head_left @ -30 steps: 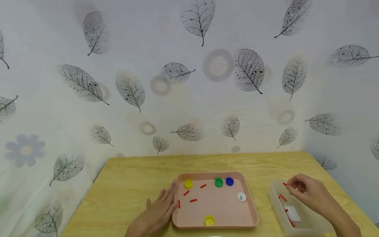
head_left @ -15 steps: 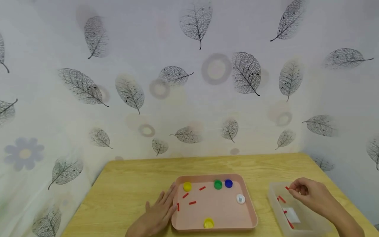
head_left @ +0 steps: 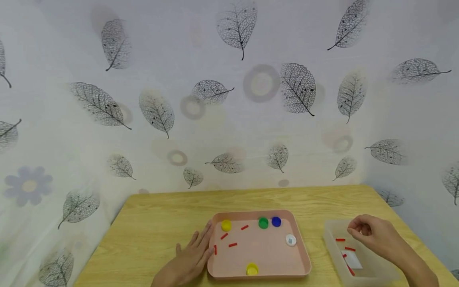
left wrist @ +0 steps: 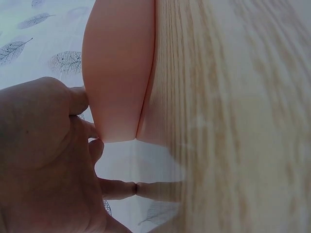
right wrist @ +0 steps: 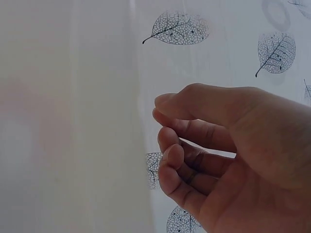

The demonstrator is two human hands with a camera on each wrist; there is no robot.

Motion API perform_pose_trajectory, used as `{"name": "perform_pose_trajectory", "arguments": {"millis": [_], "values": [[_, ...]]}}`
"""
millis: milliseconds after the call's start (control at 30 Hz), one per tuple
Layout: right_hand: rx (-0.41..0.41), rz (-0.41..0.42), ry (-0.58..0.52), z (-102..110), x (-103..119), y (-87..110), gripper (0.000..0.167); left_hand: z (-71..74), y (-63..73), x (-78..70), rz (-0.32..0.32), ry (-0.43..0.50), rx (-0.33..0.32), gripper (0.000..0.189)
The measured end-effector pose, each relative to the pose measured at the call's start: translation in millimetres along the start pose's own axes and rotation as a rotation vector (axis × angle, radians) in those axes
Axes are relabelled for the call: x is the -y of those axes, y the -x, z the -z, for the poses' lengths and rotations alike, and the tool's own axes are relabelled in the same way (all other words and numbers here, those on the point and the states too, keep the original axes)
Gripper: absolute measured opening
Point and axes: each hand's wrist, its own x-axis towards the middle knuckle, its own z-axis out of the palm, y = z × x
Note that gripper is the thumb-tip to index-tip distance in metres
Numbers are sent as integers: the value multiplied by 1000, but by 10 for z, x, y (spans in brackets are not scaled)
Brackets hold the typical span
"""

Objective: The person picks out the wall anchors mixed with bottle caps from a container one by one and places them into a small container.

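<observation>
Over the translucent plastic box (head_left: 333,255) at the right, my right hand (head_left: 373,233) hovers with thumb and index tips together and the other fingers curled. Nothing shows between the fingertips of the right hand (right wrist: 218,141) in the right wrist view. Several short red sticks (head_left: 350,248) and a white square (head_left: 353,260) lie in the box. My left hand (head_left: 188,257) lies with straight fingers along the left rim of the pink tray (head_left: 305,255). The left wrist view has the left hand (left wrist: 48,160) with fingers against the tray's outer wall (left wrist: 119,73).
In the tray are two yellow caps (head_left: 226,225), a green cap (head_left: 263,223), a blue cap (head_left: 276,221), a white round piece (head_left: 291,240) and several red sticks (head_left: 233,244). The wooden table (head_left: 161,211) meets a leaf-patterned backdrop (head_left: 233,119).
The red stick pinched in my right hand has been let go. The sticks in the box now lie differently. My left hand has stayed at the tray, and the head view shifted slightly.
</observation>
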Motion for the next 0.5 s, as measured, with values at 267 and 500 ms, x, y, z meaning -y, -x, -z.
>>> {"name": "perform_pose_trajectory", "arguments": {"millis": [267, 500], "values": [[-26, 25, -43, -52, 139, -8, 13, -30, -11, 27, 6, -1, 9, 67], [-108, 135, -92, -188, 290, -55, 22, -20, -17, 43, 14, -19, 3, 67]]}}
